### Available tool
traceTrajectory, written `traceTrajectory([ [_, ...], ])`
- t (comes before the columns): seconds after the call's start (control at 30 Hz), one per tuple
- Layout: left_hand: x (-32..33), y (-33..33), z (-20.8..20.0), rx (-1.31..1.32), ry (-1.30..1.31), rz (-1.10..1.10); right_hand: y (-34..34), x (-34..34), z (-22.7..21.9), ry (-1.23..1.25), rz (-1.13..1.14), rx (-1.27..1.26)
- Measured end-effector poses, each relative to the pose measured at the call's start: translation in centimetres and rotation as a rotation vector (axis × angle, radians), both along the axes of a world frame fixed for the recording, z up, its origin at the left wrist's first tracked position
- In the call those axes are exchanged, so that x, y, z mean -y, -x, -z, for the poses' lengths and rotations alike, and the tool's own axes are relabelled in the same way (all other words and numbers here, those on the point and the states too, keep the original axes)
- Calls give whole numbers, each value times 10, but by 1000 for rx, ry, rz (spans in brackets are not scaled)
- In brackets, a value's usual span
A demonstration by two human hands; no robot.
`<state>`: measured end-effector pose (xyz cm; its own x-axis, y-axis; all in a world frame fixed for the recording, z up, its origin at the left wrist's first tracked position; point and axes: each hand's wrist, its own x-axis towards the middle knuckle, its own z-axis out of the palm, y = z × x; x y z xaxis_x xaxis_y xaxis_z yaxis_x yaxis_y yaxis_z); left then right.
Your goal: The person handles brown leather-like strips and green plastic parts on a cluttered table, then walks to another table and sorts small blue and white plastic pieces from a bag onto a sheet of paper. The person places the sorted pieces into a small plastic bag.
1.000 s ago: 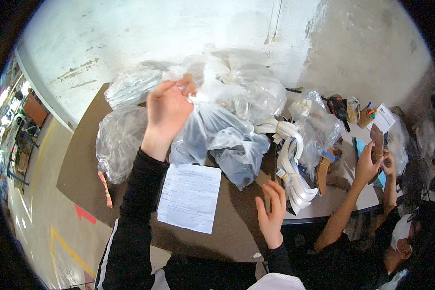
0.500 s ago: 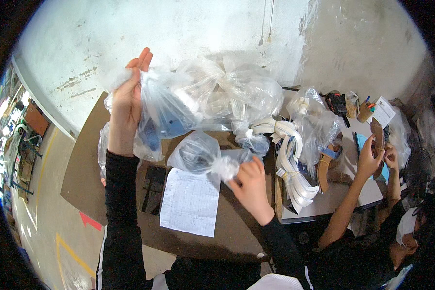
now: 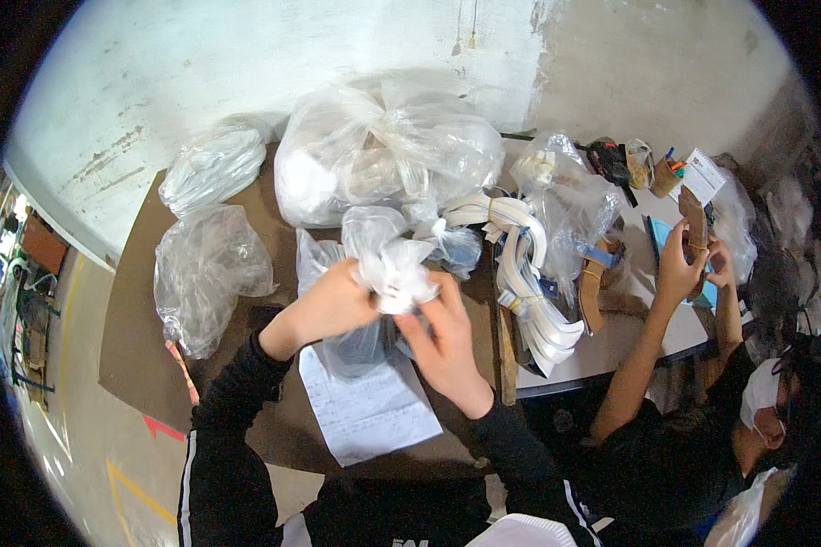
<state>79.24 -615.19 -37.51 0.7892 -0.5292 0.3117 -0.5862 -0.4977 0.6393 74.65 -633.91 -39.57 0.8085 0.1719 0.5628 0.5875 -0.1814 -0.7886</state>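
Observation:
A clear plastic bag is between my hands over the middle of the brown table. Its bunched, whitish neck sticks up between my fingers. My left hand is closed round the left side of the neck. The fingers and thumb of my right hand press on the neck from the right, slightly blurred. Beneath the bag lies a white sheet of paper with handwriting on it, its upper part hidden. Just beyond my hands sits a big tied clear bag with pale contents.
Loose clear bags and a folded plastic stack lie on the left of the table. Banded white strips lie to the right. There, a co-worker's hands hold a brown strip; a pen holder stands behind.
My left hand has come down from the upper left to the bag neck, joining my right hand. The paper has shifted and turned. Loose bags at the left are now uncovered.

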Motion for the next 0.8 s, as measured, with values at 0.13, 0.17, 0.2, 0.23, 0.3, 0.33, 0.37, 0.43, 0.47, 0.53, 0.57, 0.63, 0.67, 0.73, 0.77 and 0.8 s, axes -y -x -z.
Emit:
traceTrajectory([
  [0.13, -102, -32, 21, 82, 151, -366, -16, 8, -11, 82, 253, 224],
  [0.17, -99, -32, -10, 25, 209, -428, -29, 13, 4, 61, 298, 198],
  [0.2, -102, -34, -27, -178, 658, -414, -46, 19, 13, -3, 253, 129],
  [0.23, -105, -35, -45, -308, 1150, -395, -62, 18, 24, 70, 336, 109],
  [0.3, -116, -32, -82, -223, 908, -439, -79, 14, 49, 259, 441, 96],
  [0.33, -136, -41, -91, -191, 793, -474, -82, 15, 60, 378, 468, 108],
  [0.37, -152, -55, -99, -165, 818, -561, -83, 17, 66, 499, 494, 115],
  [0.43, -171, -87, -110, -125, 852, -739, -76, 21, 63, 584, 498, 11],
  [0.47, -175, -96, -110, -84, 849, -796, -76, 18, 60, 628, 489, -37],
  [0.53, -171, -106, -108, 4, 836, -897, -78, 23, 62, 585, 434, -27],
  [0.57, -176, -114, -94, 24, 689, -803, -80, 26, 63, 527, 376, -93],
  [0.63, -206, -132, -44, 66, 409, -622, -79, 24, 62, 294, 317, -177],
  [0.67, -217, -135, -26, -156, 335, -580, -77, 25, 63, 173, 286, -183],
  [0.73, -253, -153, 28, -12, -5, -796, -76, 27, 58, -75, 199, -181],
  [0.77, -237, -145, 32, 223, -121, -922, -75, 30, 56, -176, 154, -246],
  [0.8, -201, -117, 33, 460, -237, -1040, -71, 34, 53, -276, 109, -313],
])
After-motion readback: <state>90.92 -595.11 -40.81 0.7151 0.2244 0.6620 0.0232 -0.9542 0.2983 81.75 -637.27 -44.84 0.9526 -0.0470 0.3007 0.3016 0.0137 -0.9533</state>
